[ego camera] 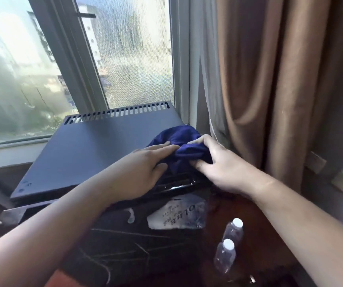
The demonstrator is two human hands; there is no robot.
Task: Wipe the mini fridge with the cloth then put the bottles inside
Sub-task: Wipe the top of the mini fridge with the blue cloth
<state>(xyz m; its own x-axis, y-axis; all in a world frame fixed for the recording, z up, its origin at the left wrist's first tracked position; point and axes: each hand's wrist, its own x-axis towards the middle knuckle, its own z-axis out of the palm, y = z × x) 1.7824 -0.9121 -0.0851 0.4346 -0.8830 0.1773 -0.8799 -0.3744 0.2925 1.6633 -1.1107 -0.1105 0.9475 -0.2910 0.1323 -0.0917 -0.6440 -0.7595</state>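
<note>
The dark mini fridge (pixel 87 150) stands under the window, its flat top facing me and a row of vent slots along its back edge. A bunched dark blue cloth (pixel 184 141) lies on the top's front right corner. My right hand (pixel 218 162) grips the cloth from the right. My left hand (pixel 145 166) lies flat with its fingertips pressed on the cloth's left side. Two clear plastic bottles with white caps, one nearer the fridge (pixel 233 229) and one closer to me (pixel 225 257), stand on the dark surface at the lower right.
A torn white label (pixel 176 216) sticks to the fridge's dark front. Brown curtains (pixel 280 90) hang close on the right, next to the window frame (pixel 182 59). The window sill (pixel 11 154) runs behind the fridge on the left.
</note>
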